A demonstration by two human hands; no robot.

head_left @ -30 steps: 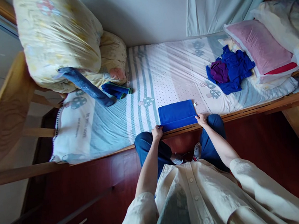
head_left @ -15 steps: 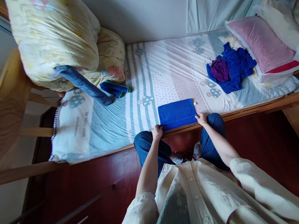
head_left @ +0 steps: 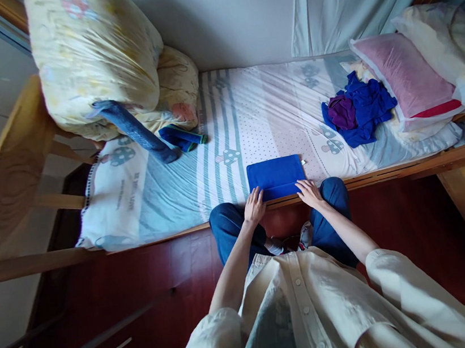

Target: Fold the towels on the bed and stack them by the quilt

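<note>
A blue cloth point(head_left: 275, 173), folded into a flat rectangle with a small white tag at its right side, lies at the front edge of the bed. Its near strip is folded over. My left hand point(head_left: 255, 205) rests on the cloth's near left corner, fingers stretched out. At the near right corner lies my right hand point(head_left: 310, 193), its fingers also extended over the cloth's edge. Neither hand grips the cloth. Beneath it is the patterned bed sheet point(head_left: 249, 103), with stripes and mushroom prints.
Crumpled blue clothes point(head_left: 371, 101) with a purple cloth point(head_left: 341, 112) lie near a pink pillow point(head_left: 416, 75) on the right. To the left are a bundled yellow quilt point(head_left: 97, 60), a long blue rolled cloth point(head_left: 136, 129) and a folded dark-blue cloth point(head_left: 182, 137). A wooden rail point(head_left: 387, 175) edges the bed.
Both hands have let go of the cloth's near corners and moved slightly inward, their fingers now laid flat on its near edge. The cloth stays in place; the view has shifted slightly.
</note>
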